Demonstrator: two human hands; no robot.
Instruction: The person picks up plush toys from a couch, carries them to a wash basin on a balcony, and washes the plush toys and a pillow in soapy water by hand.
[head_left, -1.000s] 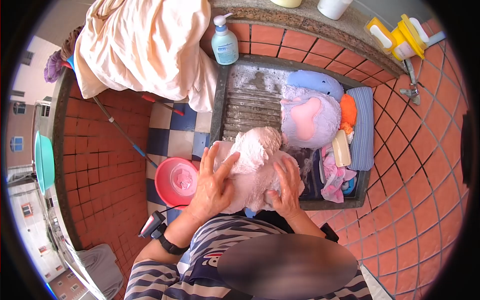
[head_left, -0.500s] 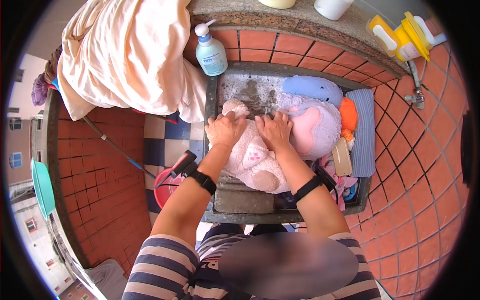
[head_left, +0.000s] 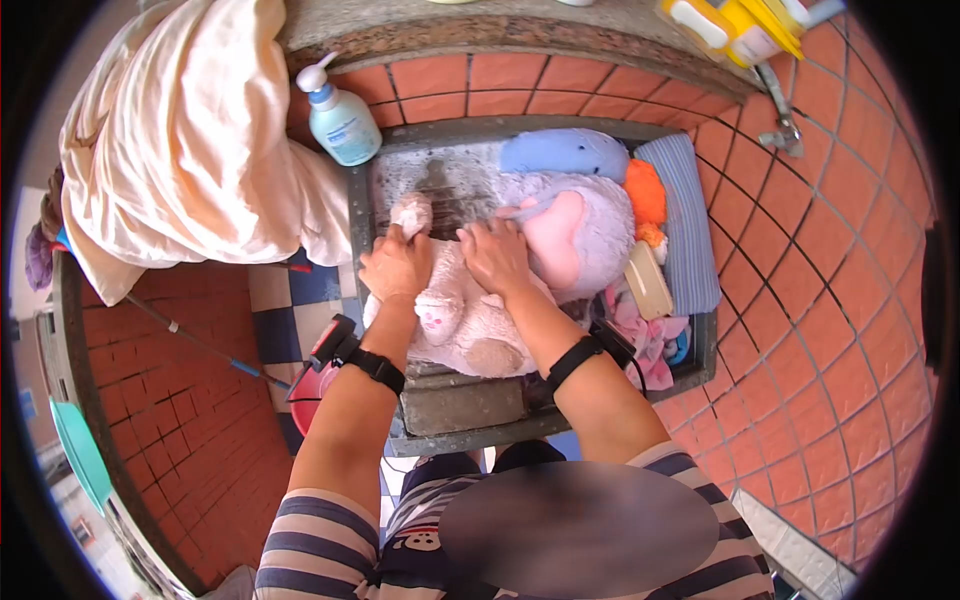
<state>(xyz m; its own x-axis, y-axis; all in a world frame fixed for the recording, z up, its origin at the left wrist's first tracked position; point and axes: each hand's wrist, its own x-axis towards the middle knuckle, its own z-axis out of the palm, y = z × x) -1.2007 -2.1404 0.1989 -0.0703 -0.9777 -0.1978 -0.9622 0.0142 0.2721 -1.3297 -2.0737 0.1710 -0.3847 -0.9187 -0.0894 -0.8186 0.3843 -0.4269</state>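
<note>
A wet, pale pink plush toy [head_left: 465, 325] with a pink paw print lies over the ribbed washing slab [head_left: 465, 405] of the stone sink. My left hand [head_left: 397, 264] grips the toy's far left part, close to a small fluffy limb [head_left: 411, 213]. With curled fingers, my right hand [head_left: 494, 258] holds the toy's upper right side; the fingertips are partly sunk in the fur. Just right of that hand sits a lilac plush toy [head_left: 590, 240] with a pink patch. Behind it rests a blue plush toy [head_left: 560, 153]. Suds [head_left: 400, 170] cover the sink's far left corner.
A pump bottle [head_left: 344, 130] stands at the far left corner. Cream fabric [head_left: 180, 140] hangs on the left. Along the right side are an orange plush thing [head_left: 646, 195], a striped blue cushion [head_left: 680, 230], a beige block [head_left: 650, 282] and pink cloth [head_left: 645, 340]. A tap [head_left: 785, 130] juts from the wall.
The whole view has shifted, so the sink appears further left. Both hands remain on the pink toy, whose paw-print limb and body have turned slightly under them.
</note>
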